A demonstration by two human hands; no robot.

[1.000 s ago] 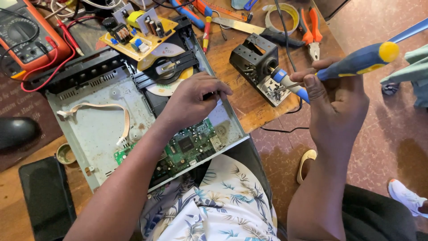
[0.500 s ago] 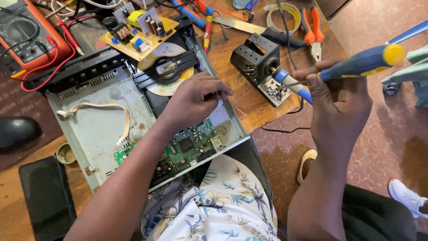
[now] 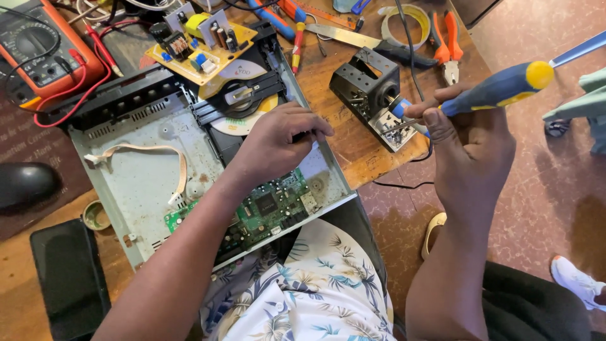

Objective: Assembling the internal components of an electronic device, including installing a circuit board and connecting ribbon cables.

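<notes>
My left hand [image 3: 274, 142] reaches into an open metal player chassis [image 3: 136, 183], with its fingertips pinched on a small dark part beside the disc drive [image 3: 243, 104]. A green circuit board [image 3: 271, 205] lies just below that hand. My right hand [image 3: 470, 142] is off the table's right edge. It grips a tool with a blue and yellow handle [image 3: 502, 85]. The tool's thin metal tip points at a black stand [image 3: 369, 88] on the wooden table.
An orange multimeter [image 3: 41, 47] with red leads sits at the back left. A yellow circuit board [image 3: 199, 44] rests on the drive. Orange pliers [image 3: 448, 44], a tape roll [image 3: 404, 19] and screwdrivers lie at the back. A black phone [image 3: 66, 278] lies front left.
</notes>
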